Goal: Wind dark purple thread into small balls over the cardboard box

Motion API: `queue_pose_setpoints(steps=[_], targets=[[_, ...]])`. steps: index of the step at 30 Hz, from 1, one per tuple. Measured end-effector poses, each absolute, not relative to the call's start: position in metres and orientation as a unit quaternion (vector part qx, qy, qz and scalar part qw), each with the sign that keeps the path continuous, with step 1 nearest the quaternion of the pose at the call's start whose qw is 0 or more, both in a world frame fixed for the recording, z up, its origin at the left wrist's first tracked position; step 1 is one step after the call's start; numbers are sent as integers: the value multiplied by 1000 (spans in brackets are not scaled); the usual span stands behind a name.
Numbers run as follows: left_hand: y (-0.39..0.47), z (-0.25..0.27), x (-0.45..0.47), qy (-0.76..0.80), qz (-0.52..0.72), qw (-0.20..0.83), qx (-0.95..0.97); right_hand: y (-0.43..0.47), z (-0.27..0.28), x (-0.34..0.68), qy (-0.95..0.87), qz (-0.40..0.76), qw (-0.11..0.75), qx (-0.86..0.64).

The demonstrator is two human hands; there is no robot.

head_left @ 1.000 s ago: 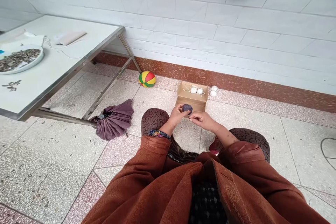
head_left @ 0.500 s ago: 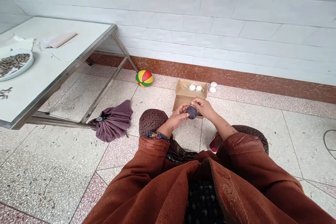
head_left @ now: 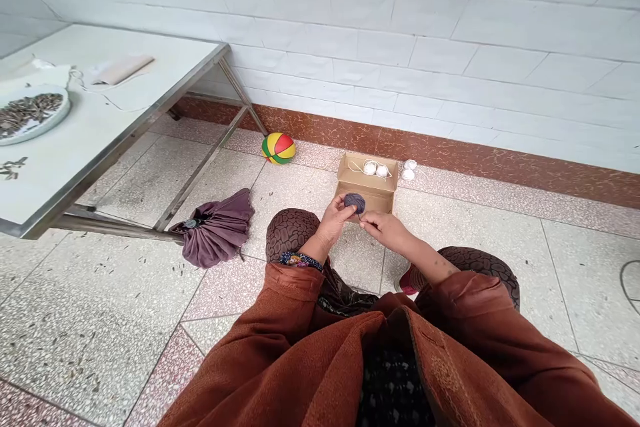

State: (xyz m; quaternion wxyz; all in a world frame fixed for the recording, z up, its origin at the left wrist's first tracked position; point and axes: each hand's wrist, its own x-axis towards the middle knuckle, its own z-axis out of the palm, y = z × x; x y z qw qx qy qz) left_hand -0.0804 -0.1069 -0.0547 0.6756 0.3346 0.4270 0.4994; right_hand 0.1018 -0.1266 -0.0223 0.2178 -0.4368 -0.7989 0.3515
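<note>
A dark purple-grey ball of yarn (head_left: 355, 202) is gripped in my left hand (head_left: 331, 223), thumb in front and fingers behind. Just right of and below the ball, my right hand (head_left: 387, 229) pinches the dark yarn strand that runs from it. Beyond both hands an open cardboard box (head_left: 367, 195) lies on the floor, partly hidden by them. Two white yarn balls (head_left: 375, 169) with loose strands rest at its raised lid. Two more white balls (head_left: 409, 169) sit on the floor to the right of the box.
On the left stands a metal-framed table (head_left: 165, 80) bearing a plate (head_left: 63, 115) of dark dried pieces and a folded cloth (head_left: 123, 71). A purple gathered cloth (head_left: 220, 230) lies by its lower bar. A colourful ball (head_left: 279, 148) is near the tiled wall (head_left: 450, 53).
The yarn ball has shifted up and left in my left hand. My right hand has dropped from above the ball to below its right side. The view has moved slightly.
</note>
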Motion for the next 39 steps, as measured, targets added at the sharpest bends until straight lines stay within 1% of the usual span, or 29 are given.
queue_pose_setpoints(steps=[4,8,13,16,19,21,23,25,28,31,35,37,39], targets=[[-107,-54,-78,442,488,650,380,-119,21,110,-822,367,231,-370],[-105,-53,-72,396,477,670,408,-86,39,118,-810,347,268,-388],[-96,-34,-76,281,422,737,446,-49,11,120,-755,336,328,-457],[-80,-14,-85,259,418,743,455,-42,-11,115,-736,330,313,-501],[-53,-4,-90,273,451,725,444,-44,-24,109,-740,303,284,-529],[-34,-6,-88,293,460,723,425,-48,-26,106,-753,290,267,-527],[-19,-12,-85,345,467,707,405,-53,-21,104,-771,299,255,-501],[-11,-19,-83,402,466,671,413,-57,-12,105,-784,333,255,-458],[-8,-25,-83,426,433,630,483,-60,7,108,-773,400,286,-401],[-12,-28,-84,405,394,616,549,-55,22,114,-724,452,341,-394],[-18,-32,-82,339,353,661,569,-42,24,122,-642,472,419,-436],[-22,-32,-81,302,337,691,564,-35,18,126,-615,454,438,-472],[-26,-29,-79,259,325,723,552,-31,8,128,-603,429,439,-509]])
